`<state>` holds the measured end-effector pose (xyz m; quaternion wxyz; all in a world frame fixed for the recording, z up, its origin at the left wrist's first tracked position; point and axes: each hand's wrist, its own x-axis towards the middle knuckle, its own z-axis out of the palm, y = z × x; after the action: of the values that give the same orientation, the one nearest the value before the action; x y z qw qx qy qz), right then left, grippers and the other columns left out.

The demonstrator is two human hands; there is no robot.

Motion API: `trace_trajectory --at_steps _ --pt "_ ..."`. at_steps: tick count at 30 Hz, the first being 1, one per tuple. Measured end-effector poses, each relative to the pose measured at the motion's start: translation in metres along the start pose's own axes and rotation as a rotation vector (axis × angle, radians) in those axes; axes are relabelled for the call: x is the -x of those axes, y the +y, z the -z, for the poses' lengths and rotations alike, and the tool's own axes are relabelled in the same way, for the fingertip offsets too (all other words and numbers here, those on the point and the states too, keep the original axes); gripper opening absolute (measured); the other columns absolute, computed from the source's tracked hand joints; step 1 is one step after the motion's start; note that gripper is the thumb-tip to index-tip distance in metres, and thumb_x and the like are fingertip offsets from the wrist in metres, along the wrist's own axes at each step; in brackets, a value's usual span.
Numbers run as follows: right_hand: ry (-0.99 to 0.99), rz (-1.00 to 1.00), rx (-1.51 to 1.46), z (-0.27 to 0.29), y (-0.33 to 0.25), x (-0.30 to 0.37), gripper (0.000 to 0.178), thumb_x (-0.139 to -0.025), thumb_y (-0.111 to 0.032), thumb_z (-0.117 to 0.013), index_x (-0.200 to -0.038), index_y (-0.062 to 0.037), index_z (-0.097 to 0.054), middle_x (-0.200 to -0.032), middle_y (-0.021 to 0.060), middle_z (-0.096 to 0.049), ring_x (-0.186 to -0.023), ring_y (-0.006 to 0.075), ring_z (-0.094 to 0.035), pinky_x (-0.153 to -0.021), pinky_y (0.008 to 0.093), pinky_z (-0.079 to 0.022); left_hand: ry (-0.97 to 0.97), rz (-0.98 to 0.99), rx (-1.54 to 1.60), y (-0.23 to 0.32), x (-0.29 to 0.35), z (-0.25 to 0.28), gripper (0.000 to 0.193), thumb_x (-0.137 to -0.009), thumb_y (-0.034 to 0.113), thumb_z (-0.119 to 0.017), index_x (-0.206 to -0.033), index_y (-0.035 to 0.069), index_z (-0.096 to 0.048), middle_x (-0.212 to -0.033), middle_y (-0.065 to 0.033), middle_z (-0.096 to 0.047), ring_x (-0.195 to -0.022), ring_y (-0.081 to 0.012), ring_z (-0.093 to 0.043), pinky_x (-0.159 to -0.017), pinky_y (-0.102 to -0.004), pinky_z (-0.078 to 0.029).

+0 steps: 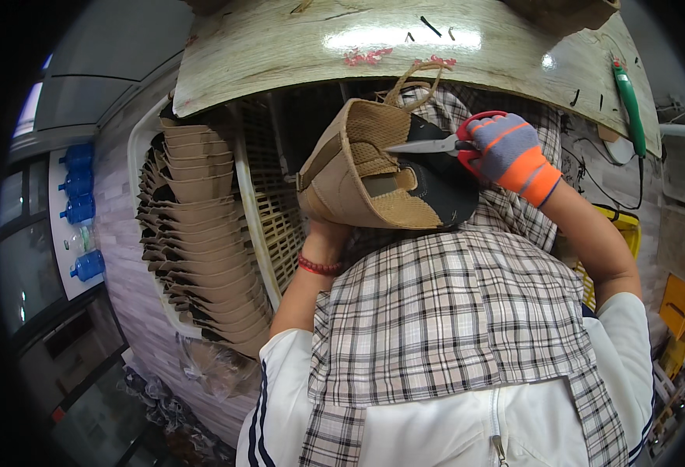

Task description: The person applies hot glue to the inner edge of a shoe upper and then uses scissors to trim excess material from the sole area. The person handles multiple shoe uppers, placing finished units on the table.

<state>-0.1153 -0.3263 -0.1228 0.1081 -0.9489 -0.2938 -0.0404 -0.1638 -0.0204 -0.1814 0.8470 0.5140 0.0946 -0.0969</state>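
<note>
A tan shoe upper (328, 173) with a woven lining and a black part on its right is held up over my lap. My left hand (329, 230) supports it from below and behind; its fingers are hidden by the upper. In my right hand (509, 148), in a grey and orange glove, are red-handled scissors (434, 145), with my fingers closed round the handles. The blades point left, their tip at the upper's opening. A tan cord loop (414, 80) sticks up from the upper's far edge.
A white crate (145, 128) at left holds many stacked tan uppers (210, 226), beside a yellowish slatted basket (268, 194). On the worktable (272, 54) ahead lie scraps and a green corded tool (627, 101). A yellow basket (628, 229) stands at right.
</note>
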Motion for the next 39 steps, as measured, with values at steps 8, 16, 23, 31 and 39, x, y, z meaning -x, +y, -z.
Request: trace_trajectory --at_steps 8,16,23,31,39 --pt "0.019 -0.214 -0.235 0.017 -0.017 0.019 0.033 -0.080 -0.026 -0.074 -0.106 -0.0076 -0.067 -0.094 0.0141 -0.070 -0.091 0.0331 -0.067 -0.080 0.0409 -0.053 -0.037 -0.101 -0.493 -0.006 -0.023 0.040 0.048 -0.098 0.030 -0.066 -0.134 0.003 -0.051 -0.126 -0.0077 -0.063 -0.107 -0.0174 -0.065 -0.087 -0.0326 -0.057" --pt "-0.644 -0.167 -0.298 0.025 -0.040 0.029 0.038 -0.083 -0.039 -0.070 -0.105 -0.0082 -0.067 -0.087 0.0129 -0.069 -0.083 0.0334 -0.067 -0.073 0.0412 -0.054 -0.210 0.660 0.031 0.033 0.006 0.086 0.060 -0.080 0.007 -0.079 -0.131 -0.002 -0.049 -0.101 -0.0147 -0.072 -0.085 -0.0217 -0.072 -0.068 -0.0327 -0.058" --pt "-0.646 -0.046 -0.230 0.012 -0.050 0.016 0.039 -0.082 -0.041 -0.071 -0.102 -0.0084 -0.072 -0.084 0.0118 -0.071 -0.079 0.0316 -0.069 -0.069 0.0399 -0.055 -0.012 0.523 -0.062 0.031 0.023 0.063 0.068 -0.070 -0.002 -0.085 -0.130 0.011 -0.057 -0.092 -0.0055 -0.067 -0.085 -0.0152 -0.068 -0.076 -0.0291 -0.058" --pt "-0.454 0.032 -0.116 0.013 -0.053 0.015 0.030 -0.078 -0.035 -0.075 -0.096 -0.0113 -0.073 -0.081 0.0083 -0.071 -0.073 0.0292 -0.070 -0.067 0.0365 -0.056 0.030 0.517 0.025 0.029 0.026 0.063 0.070 -0.070 -0.004 -0.084 -0.132 0.007 -0.054 -0.094 -0.0079 -0.067 -0.089 -0.0175 -0.068 -0.078 -0.0309 -0.059" --pt "-0.334 0.009 -0.218 0.013 -0.044 0.023 0.028 -0.075 -0.031 -0.077 -0.092 -0.0095 -0.071 -0.083 0.0096 -0.070 -0.077 0.0292 -0.069 -0.069 0.0392 -0.055 0.014 0.525 -0.023 0.023 0.025 0.067 0.072 -0.069 -0.004 -0.085 -0.133 0.008 -0.053 -0.094 -0.0076 -0.067 -0.087 -0.0170 -0.067 -0.077 -0.0303 -0.058"
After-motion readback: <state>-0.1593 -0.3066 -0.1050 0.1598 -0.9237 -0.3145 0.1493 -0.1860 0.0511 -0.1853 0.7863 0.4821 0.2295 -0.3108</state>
